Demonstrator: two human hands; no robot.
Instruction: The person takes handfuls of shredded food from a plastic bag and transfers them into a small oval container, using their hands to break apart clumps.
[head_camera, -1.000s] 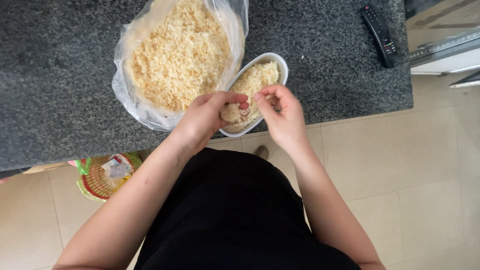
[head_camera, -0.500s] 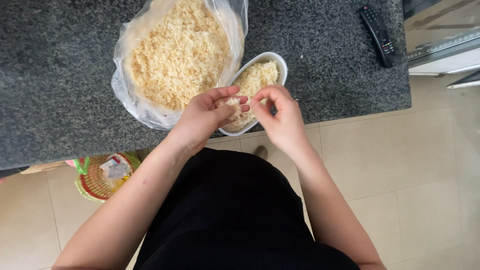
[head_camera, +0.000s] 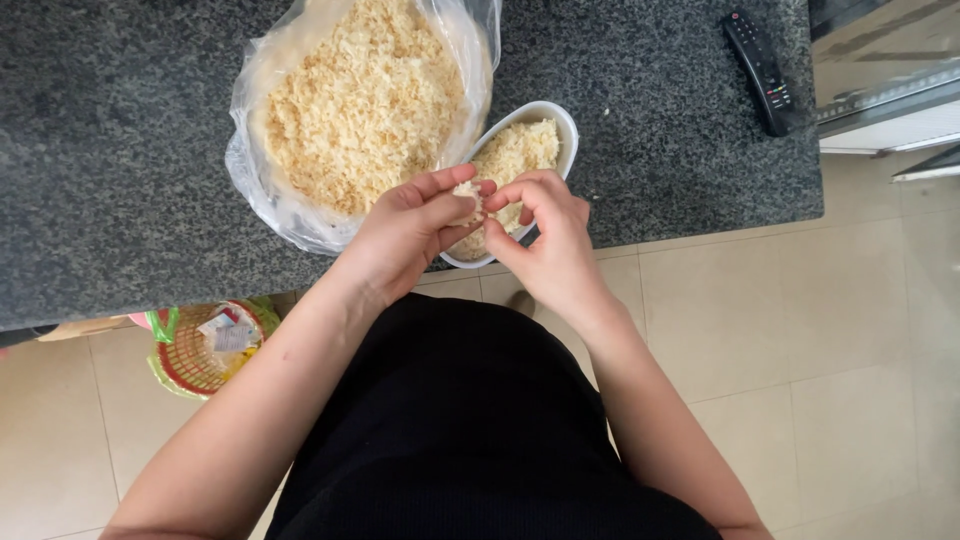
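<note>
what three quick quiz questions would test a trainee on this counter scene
1. True or false: the bag of crumbs lies left of the dish.
2. What do the left hand and right hand pinch between them?
3. The remote is: A) in the dish, B) on the counter at the far right, C) in the basket.

Key: 1 true. 2 a small crumb-coated piece, over the dish. 3 B.

Both hands (head_camera: 480, 225) pinch a crumb-coated lump (head_camera: 466, 200) over the white dish (head_camera: 562, 130) (crumb-filled).
</note>
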